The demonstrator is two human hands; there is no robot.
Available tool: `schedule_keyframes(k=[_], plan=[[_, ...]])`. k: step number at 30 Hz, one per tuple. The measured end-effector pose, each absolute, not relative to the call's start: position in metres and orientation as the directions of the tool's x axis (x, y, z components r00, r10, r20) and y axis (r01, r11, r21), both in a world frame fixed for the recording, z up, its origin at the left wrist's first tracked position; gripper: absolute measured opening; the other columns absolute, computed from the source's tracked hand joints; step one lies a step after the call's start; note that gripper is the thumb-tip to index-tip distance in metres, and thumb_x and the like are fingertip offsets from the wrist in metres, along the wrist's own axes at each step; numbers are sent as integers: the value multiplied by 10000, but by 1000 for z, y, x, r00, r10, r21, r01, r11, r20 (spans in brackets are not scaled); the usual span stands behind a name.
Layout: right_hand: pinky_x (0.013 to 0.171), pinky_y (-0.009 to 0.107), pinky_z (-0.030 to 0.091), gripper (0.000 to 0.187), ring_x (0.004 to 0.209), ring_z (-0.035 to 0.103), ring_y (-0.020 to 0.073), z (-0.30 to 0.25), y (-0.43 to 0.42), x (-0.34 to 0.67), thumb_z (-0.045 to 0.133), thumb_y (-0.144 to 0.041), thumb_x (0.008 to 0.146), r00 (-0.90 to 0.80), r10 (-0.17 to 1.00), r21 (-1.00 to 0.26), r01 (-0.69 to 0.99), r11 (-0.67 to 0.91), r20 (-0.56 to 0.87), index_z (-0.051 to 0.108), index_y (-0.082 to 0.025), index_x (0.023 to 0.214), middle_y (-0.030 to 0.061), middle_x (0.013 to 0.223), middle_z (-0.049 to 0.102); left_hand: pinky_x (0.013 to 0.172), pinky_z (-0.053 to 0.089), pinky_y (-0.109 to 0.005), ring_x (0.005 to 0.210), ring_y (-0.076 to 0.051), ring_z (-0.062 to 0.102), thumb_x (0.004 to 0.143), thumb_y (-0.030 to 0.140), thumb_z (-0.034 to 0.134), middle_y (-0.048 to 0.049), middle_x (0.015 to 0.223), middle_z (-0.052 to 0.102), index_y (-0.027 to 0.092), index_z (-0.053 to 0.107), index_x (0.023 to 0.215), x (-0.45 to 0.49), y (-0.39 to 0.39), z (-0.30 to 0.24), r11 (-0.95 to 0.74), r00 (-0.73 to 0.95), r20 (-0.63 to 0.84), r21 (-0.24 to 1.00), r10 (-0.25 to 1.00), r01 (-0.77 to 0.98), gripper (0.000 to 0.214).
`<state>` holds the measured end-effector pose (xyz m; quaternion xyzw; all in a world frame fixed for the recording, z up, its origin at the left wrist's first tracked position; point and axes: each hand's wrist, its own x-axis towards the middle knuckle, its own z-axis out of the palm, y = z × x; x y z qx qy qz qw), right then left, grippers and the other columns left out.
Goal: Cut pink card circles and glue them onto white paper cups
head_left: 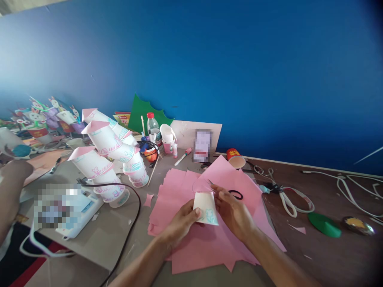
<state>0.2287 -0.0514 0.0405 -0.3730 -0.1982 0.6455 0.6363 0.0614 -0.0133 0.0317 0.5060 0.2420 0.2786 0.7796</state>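
Observation:
A small white paper cup (pixel 206 208) with a teal flower drawn on its side is tilted over the pink paper (pixel 191 255). My left hand (pixel 182 223) grips it from the left, thumb on the wall. On the cup's right edge rest the curled fingers of my right hand (pixel 235 213); their tips are partly hidden. Behind that hand are black-handled scissors (pixel 236 194), with a thin dark point showing past my fingers. A curved line is drawn on the pink sheet just beyond the cup.
Stacked decorated cups with pink cone tops (pixel 103 139) stand to the left. Farther back are a bottle (pixel 153 127), white cups (pixel 167 133) and a red cup (pixel 235 158). A black cable (pixel 139 203) crosses the table. Another person's arm (pixel 12 187) reaches in at left.

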Motion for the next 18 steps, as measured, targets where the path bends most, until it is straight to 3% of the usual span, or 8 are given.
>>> schedule_keyframes(k=[6,13,18], plan=[[849,375,418,273,969,588,248,45,-45,240,587,-408,783,118,960,-713,-694,-104,-255,672,-216,959,74,975,693,674,382,-252,767,-162,521,782,449,627,-96,901,627,119,648,1056,61,-16,24,494,790,-122,834,601,-247,429],[741,350,448,342,838,611,229,41,-44,238,507,-443,858,-91,973,-684,-697,-216,-214,663,-177,1008,81,939,686,738,366,-275,792,-182,531,759,418,657,-107,867,627,88,667,1014,64,-19,34,586,856,-139,781,498,-215,416],[750,351,450,258,814,603,216,37,-44,234,527,-356,866,-139,977,-693,-688,-215,-165,673,-160,948,83,899,678,709,374,-271,759,-165,515,769,389,646,-108,853,619,78,670,976,68,-17,29,638,847,-161,731,506,-242,375]])
